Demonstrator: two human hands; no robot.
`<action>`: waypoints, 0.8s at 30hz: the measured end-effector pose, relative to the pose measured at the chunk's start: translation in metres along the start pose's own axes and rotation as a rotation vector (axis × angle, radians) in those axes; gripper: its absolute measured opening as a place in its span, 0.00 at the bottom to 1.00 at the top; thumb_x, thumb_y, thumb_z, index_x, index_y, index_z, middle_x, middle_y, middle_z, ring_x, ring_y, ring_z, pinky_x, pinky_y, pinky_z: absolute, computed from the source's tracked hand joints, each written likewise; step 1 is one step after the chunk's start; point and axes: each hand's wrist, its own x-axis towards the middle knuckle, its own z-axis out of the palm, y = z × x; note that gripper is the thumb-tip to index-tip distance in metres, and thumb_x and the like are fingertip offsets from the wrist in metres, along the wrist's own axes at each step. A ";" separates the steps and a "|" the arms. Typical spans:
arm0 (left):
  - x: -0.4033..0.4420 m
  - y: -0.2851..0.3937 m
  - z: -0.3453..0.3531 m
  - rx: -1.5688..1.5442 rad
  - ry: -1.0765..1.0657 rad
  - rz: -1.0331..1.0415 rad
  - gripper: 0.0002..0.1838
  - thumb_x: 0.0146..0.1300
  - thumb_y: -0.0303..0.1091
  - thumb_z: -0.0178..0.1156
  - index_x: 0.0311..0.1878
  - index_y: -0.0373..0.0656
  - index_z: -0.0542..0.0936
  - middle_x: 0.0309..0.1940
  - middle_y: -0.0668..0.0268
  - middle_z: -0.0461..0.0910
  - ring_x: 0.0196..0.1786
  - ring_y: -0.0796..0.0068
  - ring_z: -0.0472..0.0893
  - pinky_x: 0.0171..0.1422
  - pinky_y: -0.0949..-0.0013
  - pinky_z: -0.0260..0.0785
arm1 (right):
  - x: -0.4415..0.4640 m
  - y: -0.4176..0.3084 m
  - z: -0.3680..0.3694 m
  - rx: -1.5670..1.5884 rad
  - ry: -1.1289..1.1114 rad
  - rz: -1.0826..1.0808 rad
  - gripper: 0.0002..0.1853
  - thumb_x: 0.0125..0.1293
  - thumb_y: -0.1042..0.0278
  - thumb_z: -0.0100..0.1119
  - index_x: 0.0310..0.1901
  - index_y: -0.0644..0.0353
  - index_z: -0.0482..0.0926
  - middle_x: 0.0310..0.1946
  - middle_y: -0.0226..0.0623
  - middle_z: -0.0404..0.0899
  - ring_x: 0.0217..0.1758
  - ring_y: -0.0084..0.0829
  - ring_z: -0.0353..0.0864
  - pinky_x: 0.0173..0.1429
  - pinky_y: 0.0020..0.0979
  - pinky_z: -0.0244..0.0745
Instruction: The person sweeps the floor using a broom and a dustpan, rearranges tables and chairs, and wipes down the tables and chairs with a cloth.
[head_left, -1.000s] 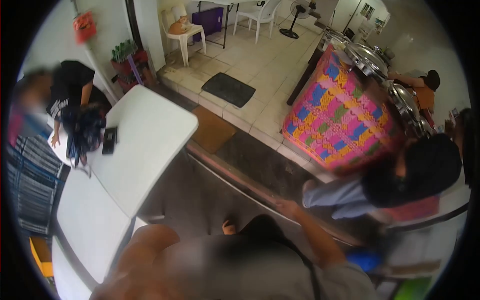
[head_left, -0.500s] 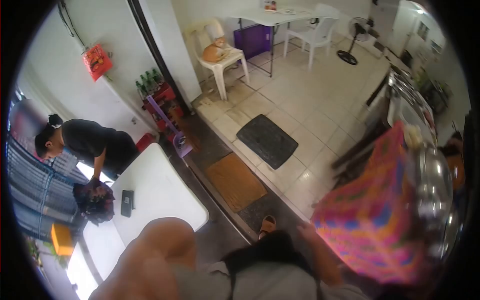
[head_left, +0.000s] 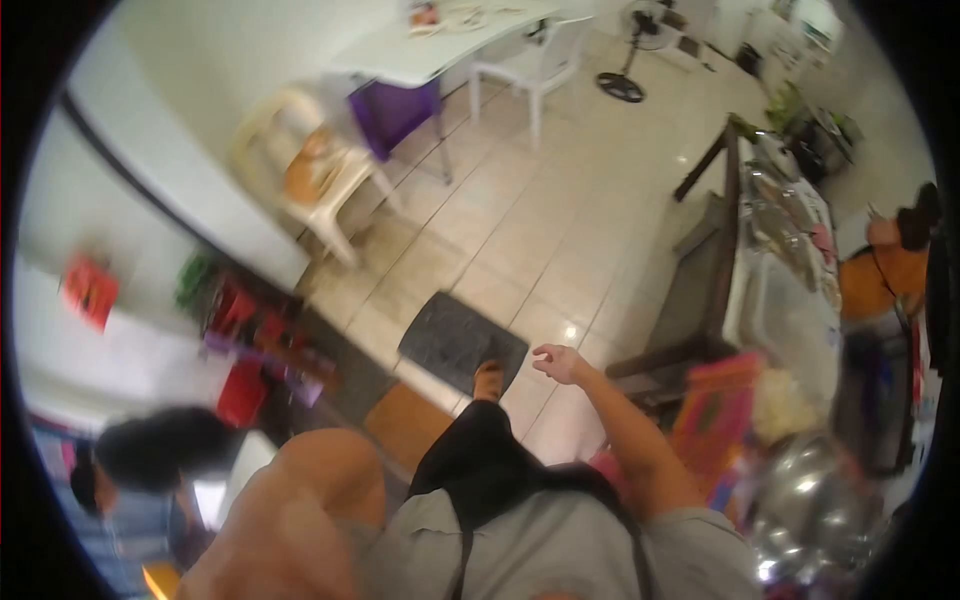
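My right hand [head_left: 558,363] reaches forward over the tiled floor, its fingers loosely apart and holding nothing. Nearest below it is a black mat [head_left: 450,335], with my sandaled foot [head_left: 488,382] at its edge. My left arm [head_left: 320,480] is bent at the lower left, and its hand is out of view. A colourful patterned cloth [head_left: 720,415] hangs on the right, beyond my right forearm.
A brown mat [head_left: 405,425] lies before the black one. A cat [head_left: 310,170] rests on a cream chair [head_left: 335,215]. Ahead stand a white table [head_left: 400,55], white chair [head_left: 535,75] and fan [head_left: 625,85]. Dark-framed furniture [head_left: 725,250] flanks the right; a bent person [head_left: 165,450] is at left.
I have moved forward to the mats, and the view has swung right. My right arm has extended forward from my side. The near white table has mostly left view.
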 end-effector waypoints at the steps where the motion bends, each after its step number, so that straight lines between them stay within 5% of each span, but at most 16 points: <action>1: 0.025 -0.021 -0.031 -0.115 -0.018 0.079 0.08 0.51 0.22 0.57 0.30 0.49 0.81 0.49 0.74 0.70 0.22 0.80 0.69 0.19 0.77 0.53 | -0.001 0.009 -0.040 0.062 0.057 0.161 0.25 0.64 0.50 0.57 0.57 0.57 0.76 0.39 0.43 0.84 0.39 0.34 0.84 0.48 0.34 0.78; 5: 0.134 -0.047 -0.126 -0.330 -0.007 -0.254 0.09 0.50 0.22 0.56 0.25 0.52 0.77 0.36 0.72 0.73 0.20 0.82 0.66 0.18 0.77 0.50 | -0.035 0.099 -0.132 0.171 0.172 0.500 0.25 0.62 0.47 0.57 0.55 0.54 0.77 0.43 0.44 0.84 0.44 0.37 0.84 0.52 0.35 0.78; 8: 0.214 -0.099 -0.185 -0.460 -0.250 -0.486 0.10 0.49 0.21 0.55 0.23 0.54 0.73 0.24 0.72 0.69 0.18 0.83 0.62 0.17 0.76 0.46 | -0.096 0.207 -0.098 -0.709 0.084 0.089 0.19 0.62 0.50 0.56 0.48 0.53 0.81 0.39 0.42 0.84 0.42 0.38 0.84 0.49 0.38 0.79; 10: 0.294 -0.173 -0.194 -0.618 -0.510 -0.522 0.13 0.49 0.21 0.54 0.20 0.56 0.69 0.15 0.73 0.64 0.16 0.84 0.59 0.17 0.76 0.41 | -0.145 0.152 -0.124 -0.021 -0.141 0.712 0.19 0.59 0.49 0.55 0.39 0.56 0.84 0.40 0.49 0.83 0.45 0.43 0.83 0.51 0.41 0.79; 11: 0.283 -0.183 -0.185 -0.410 -0.071 -0.298 0.12 0.48 0.21 0.54 0.20 0.54 0.70 0.15 0.72 0.64 0.15 0.84 0.59 0.16 0.76 0.40 | -0.160 0.196 -0.077 -0.431 -0.302 0.433 0.20 0.56 0.49 0.58 0.42 0.55 0.84 0.41 0.48 0.83 0.47 0.44 0.83 0.50 0.42 0.79; 12: 0.292 -0.201 -0.213 -0.475 -0.115 -0.228 0.11 0.48 0.21 0.54 0.21 0.54 0.70 0.16 0.72 0.64 0.15 0.84 0.59 0.16 0.76 0.41 | -0.173 0.169 -0.084 -0.424 -0.542 0.364 0.18 0.56 0.53 0.59 0.43 0.55 0.85 0.44 0.46 0.83 0.50 0.44 0.83 0.50 0.42 0.79; 15: 0.335 -0.277 -0.271 -0.592 -0.254 -0.172 0.10 0.49 0.21 0.55 0.24 0.53 0.71 0.21 0.73 0.64 0.16 0.83 0.60 0.17 0.76 0.43 | -0.172 0.159 -0.101 0.084 -0.453 0.824 0.18 0.57 0.53 0.58 0.43 0.56 0.84 0.45 0.46 0.83 0.51 0.45 0.82 0.52 0.43 0.78; 18: 0.379 -0.354 -0.313 -0.625 -0.319 -0.138 0.09 0.50 0.21 0.55 0.28 0.52 0.73 0.26 0.73 0.64 0.17 0.83 0.61 0.18 0.76 0.45 | -0.132 0.187 -0.143 0.309 -0.401 1.024 0.19 0.59 0.53 0.57 0.44 0.57 0.84 0.46 0.46 0.83 0.52 0.46 0.82 0.53 0.43 0.77; 24: 0.503 -0.504 -0.382 -0.640 -0.414 -0.123 0.09 0.52 0.22 0.56 0.34 0.50 0.76 0.36 0.75 0.65 0.18 0.81 0.64 0.19 0.76 0.48 | 0.059 0.315 -0.298 -0.004 -0.293 0.777 0.20 0.62 0.52 0.55 0.45 0.59 0.84 0.49 0.47 0.82 0.53 0.47 0.81 0.55 0.45 0.76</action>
